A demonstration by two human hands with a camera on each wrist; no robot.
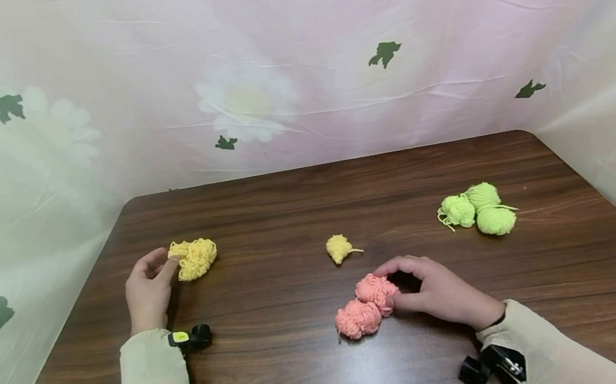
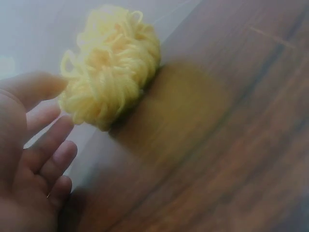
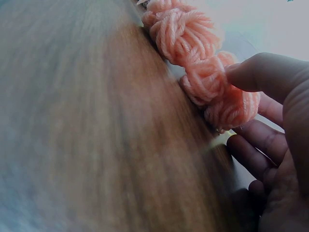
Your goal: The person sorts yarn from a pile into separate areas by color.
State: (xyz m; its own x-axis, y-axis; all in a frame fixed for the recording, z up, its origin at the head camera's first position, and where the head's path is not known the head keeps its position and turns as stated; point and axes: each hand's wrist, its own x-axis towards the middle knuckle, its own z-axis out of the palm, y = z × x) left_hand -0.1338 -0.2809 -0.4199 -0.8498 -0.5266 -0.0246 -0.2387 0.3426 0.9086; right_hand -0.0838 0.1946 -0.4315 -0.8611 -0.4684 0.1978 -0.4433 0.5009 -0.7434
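At the left of the table, my left hand (image 1: 149, 290) pinches the near side of a yellow yarn bundle (image 1: 196, 259) between thumb and fingers. The left wrist view shows the loopy yellow yarn (image 2: 113, 67) with the thumb against its edge and the other fingers loosely bent below. My right hand (image 1: 439, 288) holds the right one of two pink yarn balls (image 1: 376, 291), thumb in front and index finger over the far side. The other pink ball (image 1: 358, 318) lies against it at front left. In the right wrist view the thumb presses into the pink yarn (image 3: 207, 79).
A small yellow yarn ball (image 1: 338, 248) with a loose tail lies mid-table, behind the pink balls. Three lime green yarn balls (image 1: 482, 196) are grouped at the back right. A floral cloth (image 1: 290, 75) hangs behind and beside the dark wooden table (image 1: 262, 205).
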